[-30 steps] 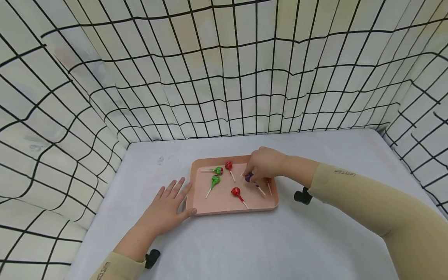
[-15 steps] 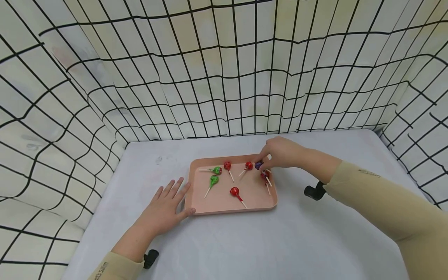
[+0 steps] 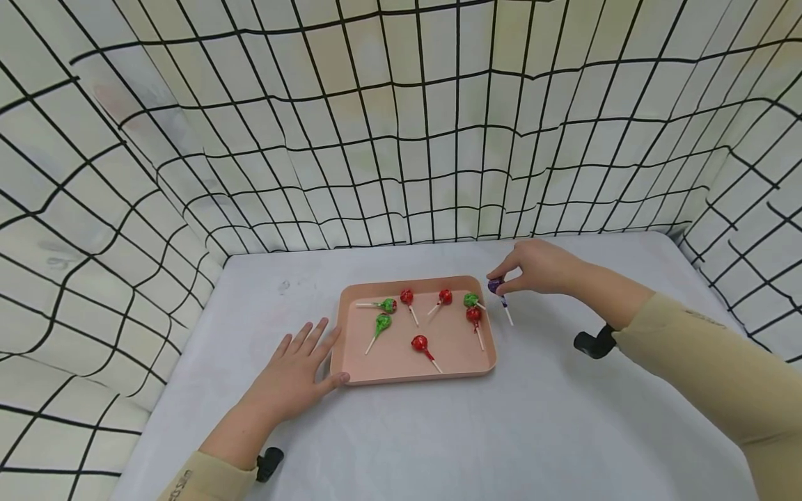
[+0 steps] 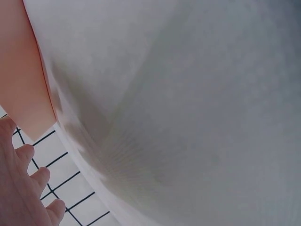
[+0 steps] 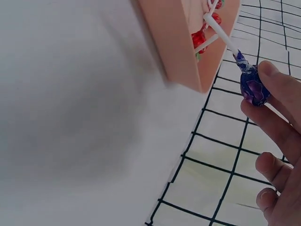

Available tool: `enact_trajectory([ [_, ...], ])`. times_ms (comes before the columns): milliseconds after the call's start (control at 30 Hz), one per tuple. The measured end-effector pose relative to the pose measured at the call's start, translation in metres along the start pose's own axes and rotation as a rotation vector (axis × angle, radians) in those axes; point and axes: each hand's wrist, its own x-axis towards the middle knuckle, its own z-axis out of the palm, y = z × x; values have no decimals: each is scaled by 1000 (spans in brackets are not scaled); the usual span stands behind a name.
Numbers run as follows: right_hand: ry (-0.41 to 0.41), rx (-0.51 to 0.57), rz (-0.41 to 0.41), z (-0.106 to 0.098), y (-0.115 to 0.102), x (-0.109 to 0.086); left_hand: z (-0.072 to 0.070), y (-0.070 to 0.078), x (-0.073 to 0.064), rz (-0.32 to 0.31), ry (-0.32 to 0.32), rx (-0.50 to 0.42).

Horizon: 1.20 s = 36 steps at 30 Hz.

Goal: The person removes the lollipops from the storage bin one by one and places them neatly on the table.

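Observation:
Between thumb and finger, my right hand (image 3: 544, 268) pinches a purple-wrapped lollipop (image 5: 254, 86) by its candy head, just outside the tray's right edge. Its white stick slants down in the head view. The pink tray (image 3: 388, 369) holds several red and green lollipops. At its right end, a green lollipop (image 3: 471, 300) lies close above a red lollipop (image 3: 474, 315). Another red lollipop (image 3: 420, 343) is near the front. My left hand (image 3: 294, 372) rests flat with fingers spread, its thumb and fingertips right at the tray's left edge.
The tray stands on a white-covered table (image 3: 401, 445). White walls with a black grid (image 3: 438, 153) rise behind the table and at both sides. Each wrist carries a small black camera mount, such as the right one (image 3: 595, 342).
My right hand has carried the purple lollipop rightward, from inside the tray to beyond its right edge, uncovering the green and red lollipops there. The left hand stays in place.

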Motion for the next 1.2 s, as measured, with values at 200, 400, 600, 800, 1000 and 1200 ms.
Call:
enact_trajectory([
  [200,-18,26,22,13,14,-1,0,0,0,1,8,9],
  [400,-53,35,43,31,28,2,0,0,2,0,2,4],
  [600,-67,17,37,46,35,6,-2,1,2,-1,11,3],
  [800,-63,28,72,56,40,6,-1,2,1,-1,16,3],
  [1000,-79,50,73,60,41,5,-2,2,0,0,22,16],
  [1200,-77,63,69,56,43,7,-2,2,0,-2,15,8],
])
